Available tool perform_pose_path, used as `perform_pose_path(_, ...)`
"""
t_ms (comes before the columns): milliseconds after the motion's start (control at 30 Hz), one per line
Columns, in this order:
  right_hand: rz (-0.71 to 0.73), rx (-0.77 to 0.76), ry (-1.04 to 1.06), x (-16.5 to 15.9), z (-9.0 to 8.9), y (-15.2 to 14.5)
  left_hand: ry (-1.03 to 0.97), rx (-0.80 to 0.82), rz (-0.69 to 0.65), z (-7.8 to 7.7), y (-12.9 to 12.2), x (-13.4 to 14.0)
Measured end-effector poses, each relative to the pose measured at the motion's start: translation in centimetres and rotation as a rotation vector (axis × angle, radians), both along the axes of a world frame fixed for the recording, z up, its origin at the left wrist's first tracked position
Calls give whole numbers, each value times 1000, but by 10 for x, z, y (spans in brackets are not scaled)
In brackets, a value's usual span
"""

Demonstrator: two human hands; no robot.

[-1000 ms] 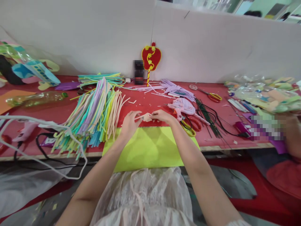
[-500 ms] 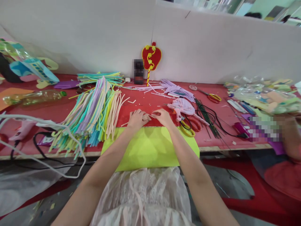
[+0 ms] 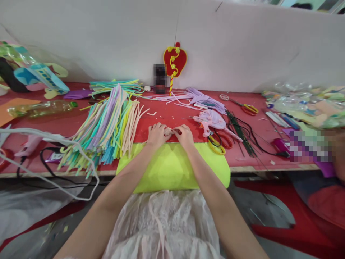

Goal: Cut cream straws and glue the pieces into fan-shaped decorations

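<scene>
My left hand (image 3: 156, 136) is closed around a small pale peach piece (image 3: 168, 131), which looks like bent pipe cleaner; the fingers hide part of it. A thin pale end pokes out below the left hand. My right hand (image 3: 184, 136) pinches at the right side of the same piece, thumb and forefinger together. Both hands are just above the red tabletop, at the far edge of a yellow-green sheet (image 3: 167, 169). To the left lies a thick bundle of coloured pipe cleaners (image 3: 104, 126), with peach ones on its near side.
Right of my hands lie a pink glue gun (image 3: 206, 128), yellow-and-red-handled scissors (image 3: 216, 144) and dark green stems (image 3: 239, 135). A red apple-shaped ornament (image 3: 175, 62) stands at the wall. A plastic bottle (image 3: 43, 109) lies left. Another person's arm (image 3: 338, 154) is at far right.
My right hand has moved slightly left, closer to my left hand, and its fingers now meet the peach piece. The whole view has shifted a little.
</scene>
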State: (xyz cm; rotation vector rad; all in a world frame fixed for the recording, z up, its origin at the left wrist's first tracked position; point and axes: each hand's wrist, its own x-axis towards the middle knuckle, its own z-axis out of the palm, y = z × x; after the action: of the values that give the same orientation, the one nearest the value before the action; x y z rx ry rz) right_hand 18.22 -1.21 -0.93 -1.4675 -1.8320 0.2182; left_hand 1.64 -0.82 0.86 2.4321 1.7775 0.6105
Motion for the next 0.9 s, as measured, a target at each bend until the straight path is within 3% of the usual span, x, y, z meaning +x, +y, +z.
perform_pose_path(500, 6, 11, -23, 3, -5, 3, -34, 27, -92, 4, -2, -3)
perform_pose_path(900, 13, 14, -22, 2, 0, 0, -43, 64, -33, 0, -3, 2)
